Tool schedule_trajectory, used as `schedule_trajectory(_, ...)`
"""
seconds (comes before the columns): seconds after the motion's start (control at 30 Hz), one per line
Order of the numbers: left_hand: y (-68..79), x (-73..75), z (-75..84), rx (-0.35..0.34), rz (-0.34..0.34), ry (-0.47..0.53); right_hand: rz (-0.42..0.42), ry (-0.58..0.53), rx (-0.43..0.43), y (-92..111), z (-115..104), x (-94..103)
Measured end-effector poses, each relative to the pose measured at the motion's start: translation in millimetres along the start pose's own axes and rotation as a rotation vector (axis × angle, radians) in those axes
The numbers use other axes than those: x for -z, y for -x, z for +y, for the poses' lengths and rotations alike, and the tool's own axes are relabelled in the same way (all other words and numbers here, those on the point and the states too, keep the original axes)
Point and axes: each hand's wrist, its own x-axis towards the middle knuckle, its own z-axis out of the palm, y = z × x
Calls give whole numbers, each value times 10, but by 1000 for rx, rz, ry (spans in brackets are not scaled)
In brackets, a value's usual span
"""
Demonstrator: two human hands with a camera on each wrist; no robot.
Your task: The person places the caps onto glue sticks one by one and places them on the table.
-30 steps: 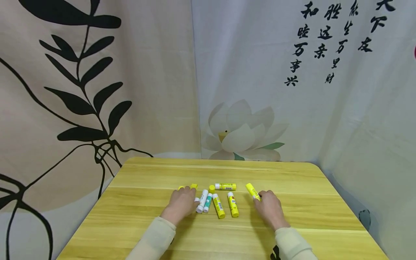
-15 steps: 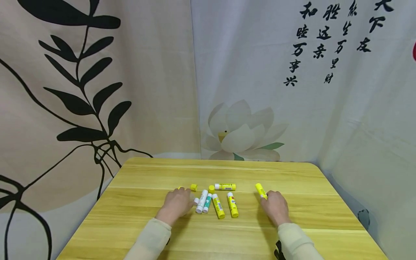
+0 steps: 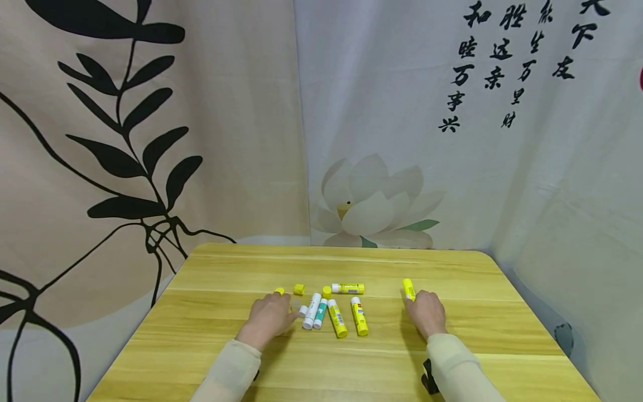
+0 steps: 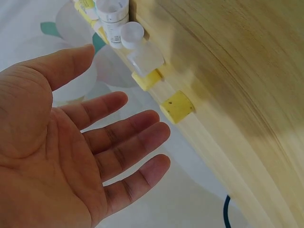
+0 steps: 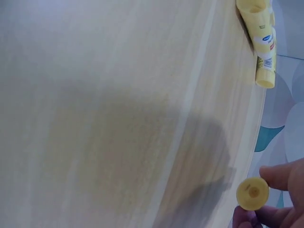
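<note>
My right hand (image 3: pixel 426 314) pinches a yellow glue stick (image 3: pixel 409 288) on the right side of the table; in the right wrist view its round yellow end (image 5: pixel 252 193) faces the camera between thumb and fingers. The left hand (image 4: pixel 71 142) holds nothing, its fingers spread apart and slightly bent. Close by are a white cap (image 4: pixel 132 35), a translucent cap (image 4: pixel 146 59) and yellow caps (image 4: pixel 177 107). A white glue stick (image 3: pixel 312 311), a teal and white one (image 3: pixel 320 314) and two yellow ones (image 3: pixel 337 319) lie side by side between the hands.
Behind that row, another yellow glue stick (image 3: pixel 349 288) lies crosswise with a yellow cap (image 3: pixel 327 292) at its left end. Everything is on a wooden table (image 3: pixel 311 368). A printed curtain (image 3: pixel 241 139) hangs beyond the back edge.
The right hand has carried its glue stick to the right, away from the others. My left hand has drawn left, leaving the white, translucent and yellow caps more exposed.
</note>
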Motion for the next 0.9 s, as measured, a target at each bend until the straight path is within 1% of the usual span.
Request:
schedule_trajectory(0.13,6,-3,-12,8,-4,0,-2,14,-11,-73,15,-31)
schedule_trajectory(0.33,2,-10,-24,6,-4,-1,0,36,-5,-197,10,-80)
schedule_trajectory(0.57,-1,-36,-48,4,6,-14,6,21,-19,-335,-34,-130)
schedule_trajectory(0.73,-8,-60,-49,2,7,-14,3,43,-41,-373,-22,-134)
schedule_trajectory(0.9,-21,-75,-57,-11,24,-34,-10,50,-33,-400,-40,-165)
